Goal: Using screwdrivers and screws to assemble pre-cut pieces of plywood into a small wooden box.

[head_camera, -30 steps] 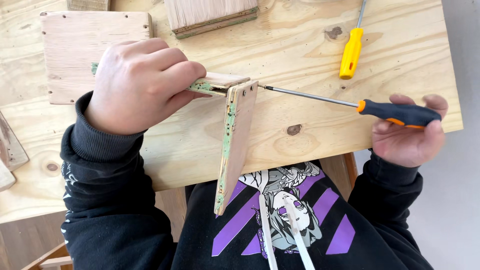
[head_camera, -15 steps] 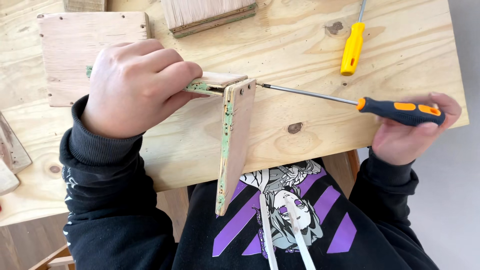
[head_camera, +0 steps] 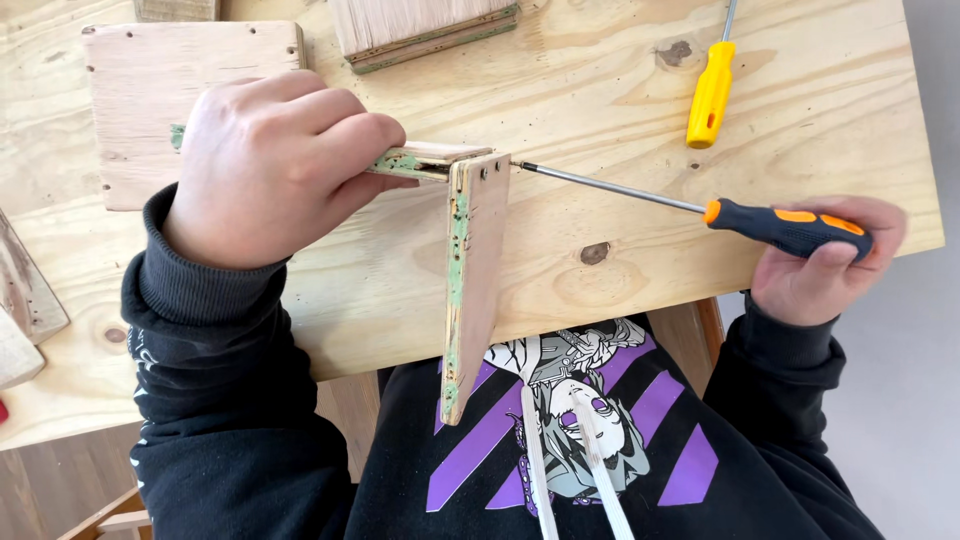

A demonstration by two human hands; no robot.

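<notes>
Left hand (head_camera: 275, 165) clamps the L-shaped joined plywood boards (head_camera: 470, 250); right hand (head_camera: 815, 265) wraps the orange-and-black screwdriver (head_camera: 700, 208); keep the shaft square to the screw.

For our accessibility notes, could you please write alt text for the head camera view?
A person's right hand holds a black-and-orange screwdriver, its tip at the top corner of an upright plywood board, while the left hand grips the adjoining plywood piece. They work on a plywood workbench, where a yellow screwdriver lies apart.

2 screwdrivers (head_camera: 790, 226) (head_camera: 710, 95), 2 hands (head_camera: 270, 170) (head_camera: 820, 265), 1 table (head_camera: 800, 140)
</notes>
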